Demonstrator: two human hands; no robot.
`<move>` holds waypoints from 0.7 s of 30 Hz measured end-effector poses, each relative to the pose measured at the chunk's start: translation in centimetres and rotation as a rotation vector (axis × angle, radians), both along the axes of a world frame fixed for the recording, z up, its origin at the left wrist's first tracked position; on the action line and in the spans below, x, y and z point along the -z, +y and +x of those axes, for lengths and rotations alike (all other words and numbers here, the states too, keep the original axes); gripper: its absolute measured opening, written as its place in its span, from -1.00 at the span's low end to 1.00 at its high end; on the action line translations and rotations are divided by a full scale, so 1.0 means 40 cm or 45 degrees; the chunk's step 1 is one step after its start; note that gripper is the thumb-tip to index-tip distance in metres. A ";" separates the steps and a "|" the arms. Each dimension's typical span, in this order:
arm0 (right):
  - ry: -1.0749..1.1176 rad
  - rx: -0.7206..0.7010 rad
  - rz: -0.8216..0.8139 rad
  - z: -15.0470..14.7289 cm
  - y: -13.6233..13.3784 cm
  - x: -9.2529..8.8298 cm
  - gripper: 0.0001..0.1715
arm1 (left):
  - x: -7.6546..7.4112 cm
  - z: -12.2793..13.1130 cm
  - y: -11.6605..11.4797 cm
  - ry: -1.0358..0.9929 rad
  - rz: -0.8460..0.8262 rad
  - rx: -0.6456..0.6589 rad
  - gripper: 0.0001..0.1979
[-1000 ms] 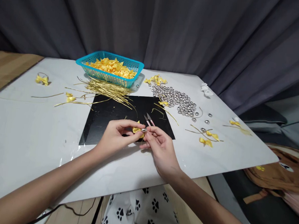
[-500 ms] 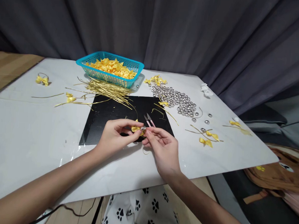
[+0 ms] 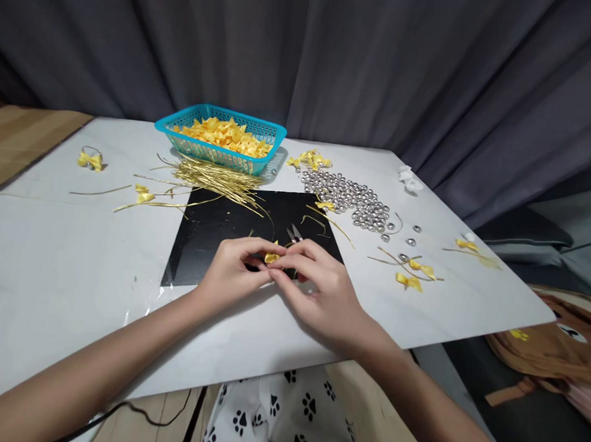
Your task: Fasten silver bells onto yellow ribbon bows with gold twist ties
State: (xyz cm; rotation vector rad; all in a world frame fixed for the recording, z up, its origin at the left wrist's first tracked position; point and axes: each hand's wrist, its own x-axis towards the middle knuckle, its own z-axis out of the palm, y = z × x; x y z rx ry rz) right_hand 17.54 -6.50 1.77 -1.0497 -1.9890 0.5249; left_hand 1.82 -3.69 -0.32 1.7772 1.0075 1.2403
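Fingers [image 3: 258, 245] of the left hand [image 3: 230, 269] pinch a yellow bow [image 3: 272, 257] above the black mat [image 3: 199, 242], the right hand [image 3: 325, 286] close against it, its hold hidden; this piece seems unfinished, one looped bow [image 3: 89, 161] looks complete, and loose bows [image 3: 225, 135] remain.

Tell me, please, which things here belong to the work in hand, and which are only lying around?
Seemingly part of the work:
- held yellow ribbon
- yellow bows in the blue basket
- gold ties
- silver beads
- snips
- black mat

Probably just lying around:
- crumpled white piece
- brown bag
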 end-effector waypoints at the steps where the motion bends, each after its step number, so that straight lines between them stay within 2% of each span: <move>1: -0.093 -0.084 -0.043 0.005 0.010 -0.012 -0.81 | 0.001 0.000 0.001 0.008 0.004 0.017 -0.83; 8: -0.647 -0.388 -0.173 0.018 0.087 -0.092 -0.79 | 0.000 0.005 0.002 0.077 -0.090 0.143 -0.86; 11: -0.747 -0.495 -0.107 0.018 0.107 -0.104 -0.80 | -0.005 0.006 0.002 0.034 -0.158 0.142 -0.91; 15: -0.519 -0.492 0.098 0.014 0.118 -0.095 -0.80 | -0.006 0.003 0.006 0.001 -0.327 0.124 -0.95; 19: -0.115 -0.361 0.249 0.006 0.122 -0.099 -0.88 | 0.002 0.001 0.012 0.091 -0.543 0.146 -0.79; 21: 0.024 -0.323 0.247 0.002 0.120 -0.117 -0.88 | 0.007 0.002 0.014 0.086 -0.611 0.153 -0.72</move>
